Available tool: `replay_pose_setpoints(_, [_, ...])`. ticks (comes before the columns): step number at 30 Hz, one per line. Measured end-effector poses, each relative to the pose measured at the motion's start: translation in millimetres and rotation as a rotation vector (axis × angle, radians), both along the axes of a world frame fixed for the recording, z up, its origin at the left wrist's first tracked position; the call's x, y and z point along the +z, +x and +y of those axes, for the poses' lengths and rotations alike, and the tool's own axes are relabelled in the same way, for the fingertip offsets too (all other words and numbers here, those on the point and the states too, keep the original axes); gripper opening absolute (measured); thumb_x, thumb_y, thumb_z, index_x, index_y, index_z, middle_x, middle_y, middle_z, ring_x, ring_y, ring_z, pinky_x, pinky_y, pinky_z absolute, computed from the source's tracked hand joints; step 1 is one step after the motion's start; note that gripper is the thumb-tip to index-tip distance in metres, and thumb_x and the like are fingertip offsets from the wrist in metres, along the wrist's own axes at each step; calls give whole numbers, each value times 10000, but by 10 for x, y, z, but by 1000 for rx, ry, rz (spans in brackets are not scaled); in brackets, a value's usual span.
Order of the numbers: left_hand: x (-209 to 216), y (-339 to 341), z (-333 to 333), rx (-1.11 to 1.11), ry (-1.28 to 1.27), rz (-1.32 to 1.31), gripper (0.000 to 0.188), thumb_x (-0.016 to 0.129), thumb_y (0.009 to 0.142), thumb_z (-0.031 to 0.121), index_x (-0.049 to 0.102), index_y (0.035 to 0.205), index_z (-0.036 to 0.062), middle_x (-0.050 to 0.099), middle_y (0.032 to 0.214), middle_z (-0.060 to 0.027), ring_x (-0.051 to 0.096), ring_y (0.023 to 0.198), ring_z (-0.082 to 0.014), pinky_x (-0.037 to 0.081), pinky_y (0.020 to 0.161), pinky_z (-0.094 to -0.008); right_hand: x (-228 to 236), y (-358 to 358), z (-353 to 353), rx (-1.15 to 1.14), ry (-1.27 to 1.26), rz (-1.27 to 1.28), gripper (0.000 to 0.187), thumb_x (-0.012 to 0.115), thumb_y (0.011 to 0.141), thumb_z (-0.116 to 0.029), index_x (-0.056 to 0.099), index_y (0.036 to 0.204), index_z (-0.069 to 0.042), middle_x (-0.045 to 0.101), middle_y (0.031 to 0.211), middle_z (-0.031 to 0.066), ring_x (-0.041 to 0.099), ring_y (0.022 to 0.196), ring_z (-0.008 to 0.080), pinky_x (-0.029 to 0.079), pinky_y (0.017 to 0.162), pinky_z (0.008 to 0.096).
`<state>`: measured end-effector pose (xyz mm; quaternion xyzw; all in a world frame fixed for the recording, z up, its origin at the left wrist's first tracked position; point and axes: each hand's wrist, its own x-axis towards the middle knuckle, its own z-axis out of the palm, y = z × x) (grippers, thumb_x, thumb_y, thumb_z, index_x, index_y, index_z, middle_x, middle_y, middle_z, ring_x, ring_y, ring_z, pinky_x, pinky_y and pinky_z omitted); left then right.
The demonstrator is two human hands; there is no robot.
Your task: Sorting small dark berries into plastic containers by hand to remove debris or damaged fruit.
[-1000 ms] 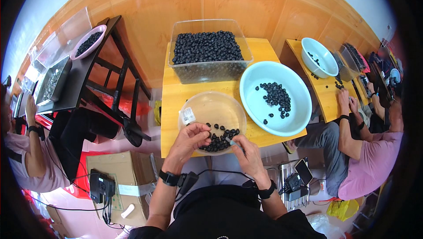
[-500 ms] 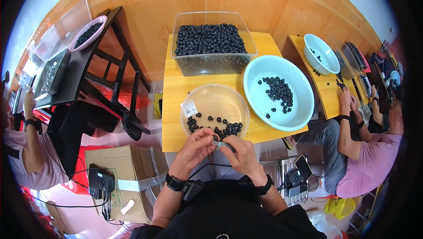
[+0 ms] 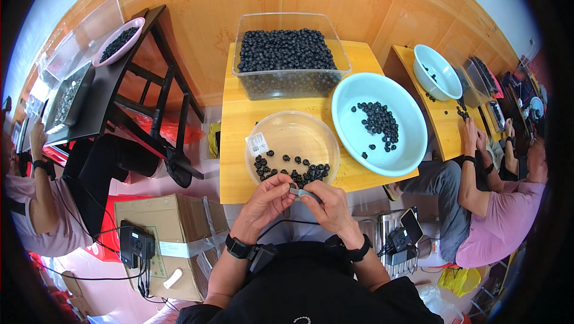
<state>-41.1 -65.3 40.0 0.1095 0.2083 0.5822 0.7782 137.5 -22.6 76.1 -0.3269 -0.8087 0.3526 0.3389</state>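
My left hand (image 3: 272, 199) is closed in a pinch near the front edge of the table, with a small dark part at its fingertips, mostly hidden by the fingers. Closed as well, my right hand (image 3: 329, 205) grips a small flat grey tool (image 3: 308, 195) whose end meets the left fingertips. Just beyond both hands, a round clear plastic tub (image 3: 287, 122) with a white label holds several loose black round parts (image 3: 314, 173).
A clear rectangular bin (image 3: 293, 79) heaped with black parts stands behind the tub. To its right sits a light-blue basin (image 3: 344, 138) with more parts. A cardboard box (image 3: 188, 228) is at left below the table. People work at tables on both sides.
My hands stay together in nearly the same place. The grey tool's end has shifted slightly toward the left fingertips, and the dark part shows less than before.
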Motion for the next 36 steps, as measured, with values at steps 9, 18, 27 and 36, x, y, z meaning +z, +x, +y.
replay_pose_setpoints(9, [20, -47, 11, -29, 16, 44, 101, 651, 867, 82, 608, 951, 46, 648, 861, -51, 608, 697, -106, 514, 648, -223, -15, 4, 75, 41, 104, -10, 139, 655, 842, -164, 609, 882, -39, 603, 756, 92, 609, 620, 299, 465, 517, 358])
replay_pose_setpoints(18, [184, -23, -130, -119, 144, 10, 70, 644, 869, 75, 600, 915, 48, 637, 883, -82, 586, 707, -107, 483, 640, -237, -244, 35, 262, -223, 98, -72, 152, 644, 850, -165, 614, 880, -19, 611, 749, 131, 611, 651, 328, 473, 552, 378])
replay_pose_setpoints(27, [127, -4, -67, 45, 41, -31, 103, 620, 887, 70, 584, 984, 63, 635, 905, -69, 604, 742, -110, 507, 671, -222, 109, 47, 52, -57, 8, 2, 129, 639, 849, -138, 619, 884, -15, 622, 768, 124, 621, 626, 295, 471, 543, 348])
replay_pose_setpoints(36, [30, -4, -80, 21, 34, -70, 129, 612, 888, 55, 584, 1014, 62, 648, 951, -72, 635, 779, -106, 558, 693, -217, 136, -6, -1, 52, 60, -17, 130, 659, 841, -166, 614, 877, -49, 602, 727, 78, 596, 581, 286, 455, 506, 354])
